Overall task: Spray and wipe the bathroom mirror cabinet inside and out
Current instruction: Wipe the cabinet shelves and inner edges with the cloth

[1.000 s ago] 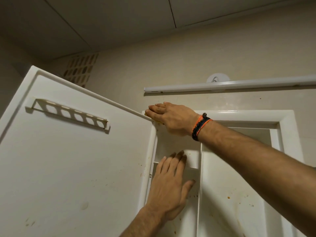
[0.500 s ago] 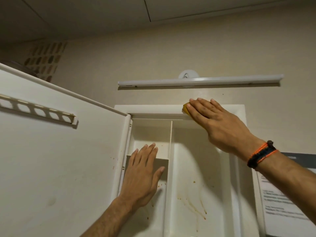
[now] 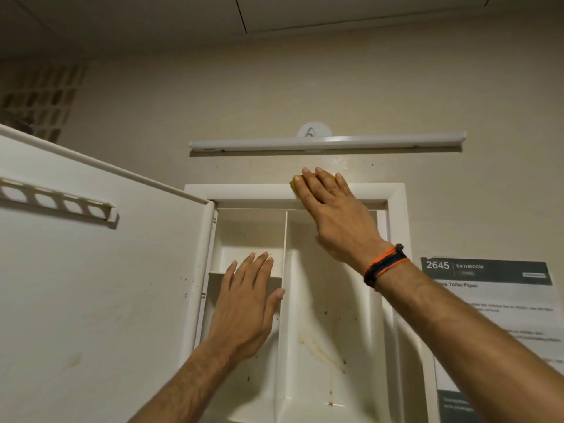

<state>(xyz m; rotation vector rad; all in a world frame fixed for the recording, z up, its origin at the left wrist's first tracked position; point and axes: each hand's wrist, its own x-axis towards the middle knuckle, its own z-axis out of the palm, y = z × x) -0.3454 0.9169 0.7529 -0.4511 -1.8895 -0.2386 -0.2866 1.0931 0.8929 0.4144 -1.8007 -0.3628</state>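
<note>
Your right hand [image 3: 332, 209] lies flat with fingers straight and spread, pressing a yellow sponge [image 3: 294, 185] against the top frame of the cabinet [image 3: 244, 190]; only a sliver of the sponge shows at the left of your fingers, the rest being covered by the hand. Nothing is gripped: the hand bears on the sponge with open fingers, the fingertips reaching past the frame's upper edge onto the wall [image 3: 213, 96]. A wristband [image 3: 385, 265] of orange and dark cord sits on your right wrist. Your left hand [image 3: 247, 303] is also open, fingers straight and close together, palm laid against the small shelf [image 3: 218, 273] in the left compartment, the thumb resting at the upright divider [image 3: 285, 239]. The cabinet is mounted on the wall, its door [image 3: 91, 285] swung wide to the left, with a slotted rail [image 3: 58, 201] fixed to the door's inner face. Brownish stains and specks mark the back of the right compartment [image 3: 320, 355], and a few specks mark the door near the hinge side. Above the cabinet, a long light bar [image 3: 326, 143] runs across the wall. To the right of the cabinet, a printed notice [image 3: 488, 300] headed "2645 BATHROOM" is stuck to the wall; its smaller text is too blurred to read.
</note>
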